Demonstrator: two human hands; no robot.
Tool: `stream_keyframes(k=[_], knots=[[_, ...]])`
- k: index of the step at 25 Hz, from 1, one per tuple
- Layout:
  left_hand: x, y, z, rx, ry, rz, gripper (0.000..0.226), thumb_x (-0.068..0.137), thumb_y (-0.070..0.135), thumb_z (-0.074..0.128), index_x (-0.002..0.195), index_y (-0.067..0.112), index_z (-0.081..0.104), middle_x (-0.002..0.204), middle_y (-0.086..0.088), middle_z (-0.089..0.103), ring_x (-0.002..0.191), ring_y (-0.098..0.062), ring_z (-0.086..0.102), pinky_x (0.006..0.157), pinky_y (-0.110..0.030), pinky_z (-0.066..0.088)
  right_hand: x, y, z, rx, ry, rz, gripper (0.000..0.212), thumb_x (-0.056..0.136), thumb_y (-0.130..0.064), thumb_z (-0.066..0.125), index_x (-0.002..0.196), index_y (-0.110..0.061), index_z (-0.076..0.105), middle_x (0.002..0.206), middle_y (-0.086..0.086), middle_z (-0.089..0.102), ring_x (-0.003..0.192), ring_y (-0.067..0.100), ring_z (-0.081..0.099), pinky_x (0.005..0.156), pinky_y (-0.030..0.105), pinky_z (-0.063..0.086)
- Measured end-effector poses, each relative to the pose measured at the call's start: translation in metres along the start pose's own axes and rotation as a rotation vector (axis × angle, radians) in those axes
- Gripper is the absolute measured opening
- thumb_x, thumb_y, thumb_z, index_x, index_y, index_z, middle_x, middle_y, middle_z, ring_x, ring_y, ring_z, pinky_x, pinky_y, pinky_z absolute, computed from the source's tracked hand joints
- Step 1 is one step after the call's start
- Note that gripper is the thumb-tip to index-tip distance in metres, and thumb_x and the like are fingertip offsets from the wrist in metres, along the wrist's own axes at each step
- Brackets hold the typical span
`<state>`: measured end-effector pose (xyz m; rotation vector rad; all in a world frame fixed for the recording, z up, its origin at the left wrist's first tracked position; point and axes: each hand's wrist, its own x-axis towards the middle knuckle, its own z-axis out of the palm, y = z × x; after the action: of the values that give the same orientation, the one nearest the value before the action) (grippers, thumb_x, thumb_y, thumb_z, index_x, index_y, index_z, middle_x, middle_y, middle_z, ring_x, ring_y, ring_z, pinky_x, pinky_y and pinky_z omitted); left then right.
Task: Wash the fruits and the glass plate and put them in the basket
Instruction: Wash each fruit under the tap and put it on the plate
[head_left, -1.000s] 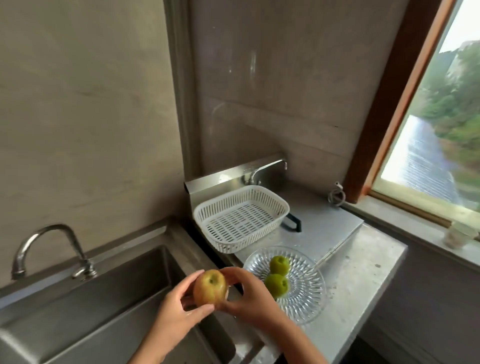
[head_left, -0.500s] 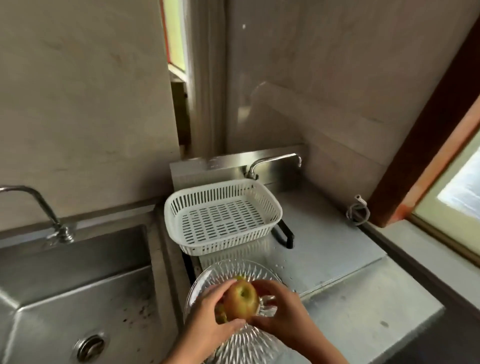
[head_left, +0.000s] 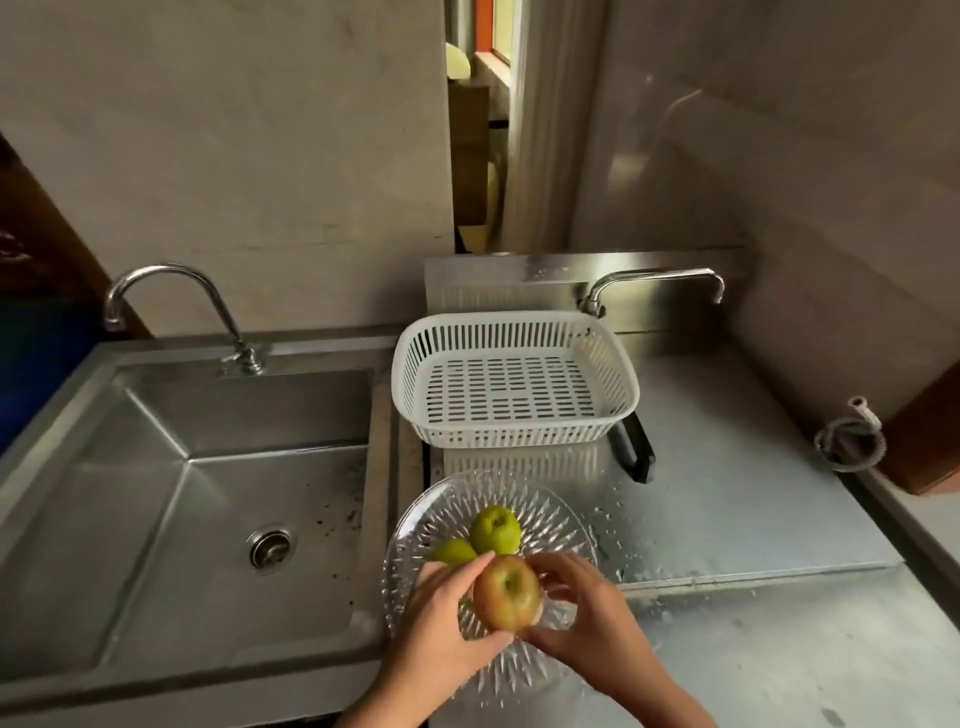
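Gripping one apple (head_left: 508, 600) over the glass plate (head_left: 558, 512), left hand (head_left: 447, 631) and right hand (head_left: 587, 621) curl fingers round it. Basket (head_left: 514, 332) stands far of the plate, sink (head_left: 218, 499) left.

Dim, soft indoor daylight from the narrow opening (head_left: 478, 78) at top centre, with pale glare on the steel counter (head_left: 727, 493) and wall tiles (head_left: 675, 156), deep shadow at far left, wide-angle bending of edges, slight overall softness.

steel counter (head_left: 753, 519) with white basket (head_left: 514, 382), glass plate (head_left: 561, 519), black handle (head_left: 636, 449), coiled hose (head_left: 849, 441)
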<state>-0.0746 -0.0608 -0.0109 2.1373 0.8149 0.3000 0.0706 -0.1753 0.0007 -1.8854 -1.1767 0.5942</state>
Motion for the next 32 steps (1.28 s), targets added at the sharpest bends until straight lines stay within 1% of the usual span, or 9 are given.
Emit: stream_keyframes(k=[3,5,10,14,17,20,24,28,32], knots=[[-0.007,0.002,0.014,0.011,-0.017,-0.051,0.075,0.064,0.037,0.073,0.132,0.036,0.041,0.123,0.017,0.048,0.113,-0.003,0.045,0.081,0.008,0.024,-0.002,0.009,-0.001,0.0,-0.042,0.018,0.054,0.059,-0.023,0.079,0.109,-0.023,0.06,0.1,-0.006,0.06,0.088,0.003,0.06,0.08,0.015,0.051],[-0.009,0.003,0.018,0.018,0.013,-0.084,0.074,0.066,0.038,0.072,0.133,0.038,0.04,0.131,0.011,0.052,0.111,-0.003,0.051,0.082,0.001,0.032,0.0,0.014,0.001,0.005,-0.081,0.03,0.055,0.059,-0.02,0.079,0.111,-0.022,0.059,0.101,-0.008,0.059,0.089,0.006,0.061,0.081,0.014,0.051],[-0.013,0.002,0.024,0.106,0.053,-0.08,0.074,0.07,0.042,0.068,0.136,0.037,0.037,0.136,0.013,0.05,0.115,-0.008,0.053,0.091,-0.019,0.044,0.003,0.022,0.006,0.022,-0.128,0.053,0.059,0.059,-0.021,0.079,0.114,-0.022,0.058,0.102,-0.011,0.057,0.091,0.003,0.06,0.08,0.014,0.051],[-0.015,-0.005,0.028,0.055,0.047,-0.102,0.074,0.07,0.038,0.071,0.136,0.034,0.038,0.132,0.007,0.055,0.106,-0.012,0.059,0.08,-0.006,0.039,0.006,0.023,0.007,0.017,-0.136,0.062,0.059,0.06,-0.021,0.079,0.115,-0.023,0.057,0.104,-0.008,0.059,0.091,0.005,0.06,0.079,0.015,0.052],[-0.014,-0.004,0.033,0.022,0.064,-0.128,0.074,0.07,0.036,0.072,0.136,0.034,0.038,0.128,0.002,0.058,0.104,-0.014,0.06,0.079,-0.007,0.039,0.004,0.024,0.005,0.024,-0.144,0.063,0.06,0.063,-0.019,0.079,0.119,-0.02,0.055,0.106,-0.008,0.057,0.09,0.003,0.06,0.077,0.012,0.052],[-0.017,0.0,0.034,0.042,0.059,-0.118,0.075,0.073,0.035,0.07,0.138,0.032,0.034,0.134,0.001,0.052,0.106,-0.013,0.059,0.085,-0.013,0.043,0.002,0.024,0.004,0.044,-0.145,0.061,0.059,0.065,-0.017,0.08,0.119,-0.017,0.055,0.108,-0.005,0.059,0.091,0.004,0.061,0.077,0.014,0.053],[-0.022,0.002,0.031,0.155,0.032,-0.102,0.077,0.078,0.038,0.064,0.143,0.029,0.024,0.146,0.005,0.037,0.117,-0.013,0.053,0.096,-0.029,0.047,-0.002,0.027,0.004,0.086,-0.142,0.11,0.058,0.067,-0.013,0.079,0.12,-0.017,0.055,0.11,-0.001,0.063,0.093,0.009,0.064,0.082,0.029,0.057],[-0.024,0.003,0.029,0.296,0.043,-0.085,0.071,0.082,0.041,0.057,0.143,0.029,0.022,0.149,0.011,0.031,0.124,-0.011,0.047,0.099,-0.027,0.044,-0.004,0.029,0.006,0.106,-0.138,0.127,0.058,0.068,-0.013,0.079,0.121,-0.017,0.054,0.11,0.001,0.065,0.093,0.011,0.064,0.082,0.031,0.056],[-0.027,0.002,0.022,0.355,0.057,-0.04,0.069,0.081,0.045,0.055,0.141,0.038,0.022,0.15,0.017,0.028,0.125,-0.008,0.046,0.095,-0.025,0.045,-0.003,0.028,0.002,0.102,-0.124,0.132,0.056,0.069,-0.012,0.078,0.12,-0.018,0.055,0.109,0.001,0.063,0.094,0.01,0.063,0.081,0.029,0.056]])
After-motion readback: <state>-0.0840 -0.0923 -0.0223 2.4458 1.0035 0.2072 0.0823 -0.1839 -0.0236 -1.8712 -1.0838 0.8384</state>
